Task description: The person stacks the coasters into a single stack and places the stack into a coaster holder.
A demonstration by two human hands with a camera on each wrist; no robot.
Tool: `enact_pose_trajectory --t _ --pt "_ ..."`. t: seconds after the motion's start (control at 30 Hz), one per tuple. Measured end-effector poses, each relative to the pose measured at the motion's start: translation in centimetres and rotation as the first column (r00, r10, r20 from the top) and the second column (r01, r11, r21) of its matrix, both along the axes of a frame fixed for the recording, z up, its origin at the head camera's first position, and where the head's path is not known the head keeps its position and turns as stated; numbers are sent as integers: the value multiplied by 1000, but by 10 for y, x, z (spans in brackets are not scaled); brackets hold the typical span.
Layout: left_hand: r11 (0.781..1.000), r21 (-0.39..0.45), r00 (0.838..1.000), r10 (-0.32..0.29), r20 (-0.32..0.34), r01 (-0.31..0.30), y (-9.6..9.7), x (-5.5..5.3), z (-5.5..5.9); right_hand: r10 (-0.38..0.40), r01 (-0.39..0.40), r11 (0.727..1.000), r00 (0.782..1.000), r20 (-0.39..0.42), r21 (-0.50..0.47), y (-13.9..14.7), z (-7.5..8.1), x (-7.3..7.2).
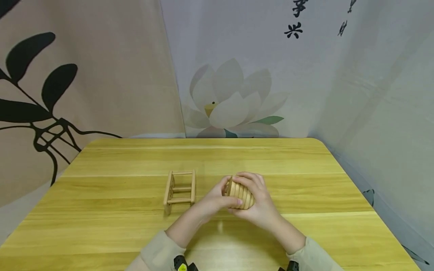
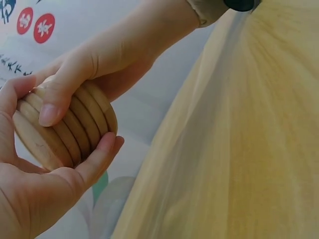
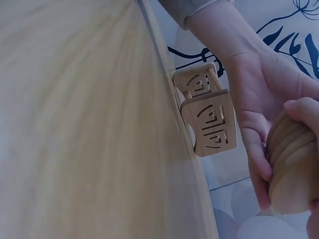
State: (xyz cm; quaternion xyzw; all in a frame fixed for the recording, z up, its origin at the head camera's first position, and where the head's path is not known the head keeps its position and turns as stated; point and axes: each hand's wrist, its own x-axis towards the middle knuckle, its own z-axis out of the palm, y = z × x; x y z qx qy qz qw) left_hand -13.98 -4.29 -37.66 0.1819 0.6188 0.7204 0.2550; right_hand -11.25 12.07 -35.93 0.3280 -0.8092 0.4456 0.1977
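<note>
A stack of several round wooden coasters [image 1: 242,195] is held up over the table between both hands, tilted onto its side. My left hand [image 1: 217,199] grips the stack from the left, its thumb along the near edge. From the other side my right hand [image 1: 260,201] wraps the discs, with fingers over the top and thumb below. The left wrist view shows the flat rims of the coasters [image 2: 75,127] pressed together. Left of the hands, a small wooden rack [image 1: 181,200] stands on the table; the right wrist view shows its side panel [image 3: 214,124] with cut-out line patterns.
The wood-grain table [image 1: 101,222] spreads under both forearms. Behind it hangs a fabric backdrop [image 1: 135,75] printed with dark leaves, a pale lotus and black characters. Dark cords [image 1: 415,256] lie beyond the right table edge.
</note>
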Motion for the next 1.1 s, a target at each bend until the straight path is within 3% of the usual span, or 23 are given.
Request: enact_pose_trajectory --t 0.23,0.47,0.77,1.1 --pt "999 21 999 36 -10 -36 -8 4 5 9 -9 999 1000 20 38 -4 -14 -14" --pt "999 41 999 37 -33 -36 -21 2 16 29 -29 999 999 -17 34 -14 -6 -20" --pt "999 33 998 32 -51 -31 -38 1 19 83 -82 996 997 -10 25 -29 -4 -27" --pt "998 1 995 66 -75 -67 -52 3 25 120 -122 992 985 -125 -8 -45 -1 -34"
